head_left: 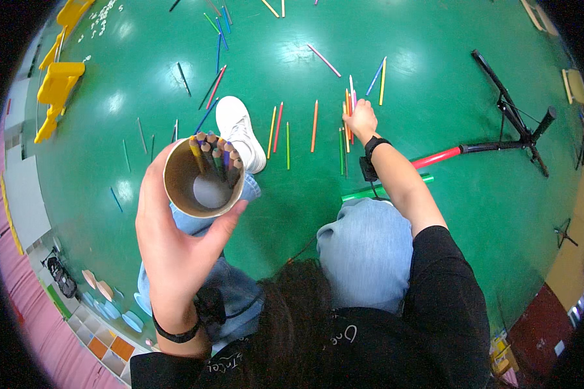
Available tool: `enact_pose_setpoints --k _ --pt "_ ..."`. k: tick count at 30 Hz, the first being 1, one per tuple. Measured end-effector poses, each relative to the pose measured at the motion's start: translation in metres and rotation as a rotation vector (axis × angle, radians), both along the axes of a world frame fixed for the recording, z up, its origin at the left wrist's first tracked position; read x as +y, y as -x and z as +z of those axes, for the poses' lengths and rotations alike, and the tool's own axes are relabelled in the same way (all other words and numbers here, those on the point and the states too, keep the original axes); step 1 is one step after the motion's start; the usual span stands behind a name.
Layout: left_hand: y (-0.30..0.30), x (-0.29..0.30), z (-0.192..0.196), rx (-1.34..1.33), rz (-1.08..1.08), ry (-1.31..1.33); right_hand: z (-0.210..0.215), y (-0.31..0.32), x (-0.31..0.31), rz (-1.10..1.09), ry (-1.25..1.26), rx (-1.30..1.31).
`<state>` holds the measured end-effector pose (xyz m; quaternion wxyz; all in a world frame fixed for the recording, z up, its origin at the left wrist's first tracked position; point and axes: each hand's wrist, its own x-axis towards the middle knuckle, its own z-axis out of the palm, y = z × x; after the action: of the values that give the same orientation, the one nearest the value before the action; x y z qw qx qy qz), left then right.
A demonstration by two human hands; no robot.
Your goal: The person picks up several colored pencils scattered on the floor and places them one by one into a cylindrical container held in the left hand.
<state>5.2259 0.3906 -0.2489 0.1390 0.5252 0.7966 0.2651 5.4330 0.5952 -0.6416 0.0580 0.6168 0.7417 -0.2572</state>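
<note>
My left hand (175,227) is wrapped round a brown cardboard cup (187,189), held tilted so that its inside shows. Several colored pencils (215,154) stand in it, leaning against the far wall. Farther right, my right hand (362,120) reaches down to the green floor, its fingers closed on a small bunch of colored pencils (348,102) in orange, red and white tones. Beside that bunch lie a green pencil (341,152) and an orange pencil (315,126). Yellow, red and green pencils (278,129) are spread between my white shoe (235,123) and my right hand.
More pencils (219,39) are scattered over the floor (272,214), far and left. A black tripod stand (524,133) with a red pole (438,157) lies at the right. A green tube (370,192) is by my right knee. Yellow plastic pieces (61,84) stand far left.
</note>
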Motion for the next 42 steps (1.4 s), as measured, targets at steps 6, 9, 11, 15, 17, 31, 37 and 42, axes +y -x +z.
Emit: enact_pose_setpoints --k 6,9,11,15,17,31,37,42 --pt "0.003 0.000 0.007 -0.020 -0.002 0.009 -0.027 0.004 0.000 -0.009 0.046 -0.097" --pt "0.004 -0.001 0.008 -0.010 -0.010 0.029 -0.033 0.001 -0.004 0.060 0.037 -0.120" --pt "0.002 0.001 0.007 -0.016 -0.018 0.024 -0.044 -0.005 -0.002 0.048 0.045 -0.155" --pt "0.000 0.002 0.004 -0.010 -0.029 -0.003 -0.053 -0.020 -0.007 0.055 0.083 -0.181" --pt "-0.001 0.002 0.005 0.005 -0.036 -0.020 -0.050 -0.029 -0.013 0.093 0.078 -0.167" --pt "-0.056 -0.004 0.035 0.034 -0.265 -0.138 0.184 -0.054 0.023 -0.343 0.143 1.083" --pt "-0.080 -0.006 0.024 -0.138 -0.389 -0.156 0.420 -0.059 -0.024 -0.165 -0.087 1.600" --pt "-0.092 -0.005 0.011 -0.180 -0.407 -0.190 0.495 -0.043 -0.088 0.103 -0.256 1.551"
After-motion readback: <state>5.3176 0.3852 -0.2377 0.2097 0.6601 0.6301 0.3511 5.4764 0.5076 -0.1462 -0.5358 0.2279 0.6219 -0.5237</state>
